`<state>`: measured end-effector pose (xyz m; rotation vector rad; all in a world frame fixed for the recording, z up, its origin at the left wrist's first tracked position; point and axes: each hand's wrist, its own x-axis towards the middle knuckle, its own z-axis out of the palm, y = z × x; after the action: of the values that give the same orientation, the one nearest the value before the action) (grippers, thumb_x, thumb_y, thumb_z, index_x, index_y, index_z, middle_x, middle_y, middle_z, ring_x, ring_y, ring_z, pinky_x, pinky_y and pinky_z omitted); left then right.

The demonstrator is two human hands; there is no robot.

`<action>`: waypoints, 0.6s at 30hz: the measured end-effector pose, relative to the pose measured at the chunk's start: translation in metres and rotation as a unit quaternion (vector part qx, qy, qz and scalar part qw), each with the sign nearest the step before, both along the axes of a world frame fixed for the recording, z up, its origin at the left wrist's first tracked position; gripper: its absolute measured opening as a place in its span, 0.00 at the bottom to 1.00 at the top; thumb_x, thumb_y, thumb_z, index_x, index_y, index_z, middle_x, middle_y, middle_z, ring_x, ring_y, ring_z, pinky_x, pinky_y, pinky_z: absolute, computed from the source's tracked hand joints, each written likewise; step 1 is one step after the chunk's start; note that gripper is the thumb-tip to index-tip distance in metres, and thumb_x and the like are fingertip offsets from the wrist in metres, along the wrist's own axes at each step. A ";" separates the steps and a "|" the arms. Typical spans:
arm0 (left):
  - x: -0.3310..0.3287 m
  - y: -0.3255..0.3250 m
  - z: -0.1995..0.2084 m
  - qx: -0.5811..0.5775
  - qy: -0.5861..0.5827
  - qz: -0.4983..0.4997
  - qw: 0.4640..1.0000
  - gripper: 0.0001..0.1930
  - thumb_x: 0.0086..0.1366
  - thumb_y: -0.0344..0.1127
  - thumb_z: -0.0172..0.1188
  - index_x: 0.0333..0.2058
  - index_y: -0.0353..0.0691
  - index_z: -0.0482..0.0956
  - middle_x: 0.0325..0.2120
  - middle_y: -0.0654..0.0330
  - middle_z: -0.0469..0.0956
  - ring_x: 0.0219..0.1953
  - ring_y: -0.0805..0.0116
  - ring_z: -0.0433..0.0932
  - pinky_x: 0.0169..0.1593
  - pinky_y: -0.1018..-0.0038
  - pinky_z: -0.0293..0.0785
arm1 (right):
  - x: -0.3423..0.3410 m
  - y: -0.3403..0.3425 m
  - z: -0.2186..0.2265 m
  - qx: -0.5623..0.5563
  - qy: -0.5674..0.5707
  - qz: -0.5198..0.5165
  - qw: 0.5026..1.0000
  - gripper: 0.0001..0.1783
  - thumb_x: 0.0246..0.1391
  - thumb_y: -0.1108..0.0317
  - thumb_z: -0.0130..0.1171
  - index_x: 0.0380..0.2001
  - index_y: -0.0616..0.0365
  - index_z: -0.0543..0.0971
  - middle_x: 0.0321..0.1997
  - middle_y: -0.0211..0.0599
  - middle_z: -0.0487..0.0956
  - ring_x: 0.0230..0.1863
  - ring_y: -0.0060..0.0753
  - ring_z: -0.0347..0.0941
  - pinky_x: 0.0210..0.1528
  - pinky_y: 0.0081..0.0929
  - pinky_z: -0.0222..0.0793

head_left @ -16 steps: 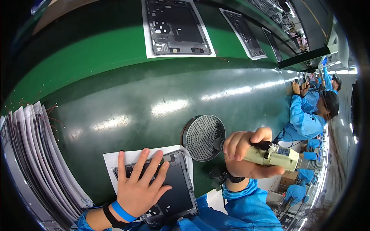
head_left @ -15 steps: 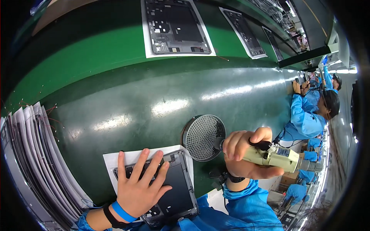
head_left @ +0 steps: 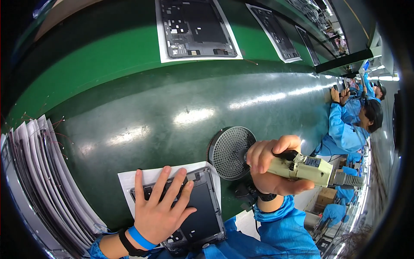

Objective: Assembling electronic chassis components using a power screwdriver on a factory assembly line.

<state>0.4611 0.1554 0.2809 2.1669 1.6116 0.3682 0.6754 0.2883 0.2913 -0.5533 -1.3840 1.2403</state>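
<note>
My left hand (head_left: 161, 211) rests flat, fingers spread, on a dark tablet back housing (head_left: 202, 211). The housing lies on a white sheet (head_left: 126, 183) at the near edge of the bench. Fingers and thumb of my right hand (head_left: 272, 175) wrap round a pale yellow electric screwdriver (head_left: 317, 168), held sideways with its cable end to the right. Its front end points left over a round grey dish (head_left: 226, 151) with a dimpled surface, just right of the housing. I cannot make out a screw at the tip.
Standing at the left is a row of housings with white sheets (head_left: 41, 172), thin wires sticking out. More housings on sheets (head_left: 196, 32) lie along the bright green far strip (head_left: 108, 69). A dark clamp-like piece (head_left: 245, 195) sits beside my right wrist. People in blue (head_left: 345, 125) work farther right.
The view has shifted slightly, so the bench and both hands appear a little farther right. My left hand stays on the housing and my right hand still holds the screwdriver over the dish.
</note>
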 end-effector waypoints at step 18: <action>0.009 -0.011 -0.015 0.073 -0.012 0.053 0.996 0.27 0.49 0.53 0.65 0.45 0.44 0.81 0.60 0.57 0.65 0.65 0.50 0.57 0.62 0.33 0.46 | -0.071 -0.049 0.002 0.003 0.076 0.117 0.990 0.47 0.45 0.26 0.54 0.39 0.68 0.64 0.18 0.35 0.72 0.16 0.28 0.67 0.20 0.27 0.66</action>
<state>0.4701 0.1445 0.2657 2.1770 1.7399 0.5575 0.6042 0.2393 0.2933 -0.2893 -1.3507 1.4349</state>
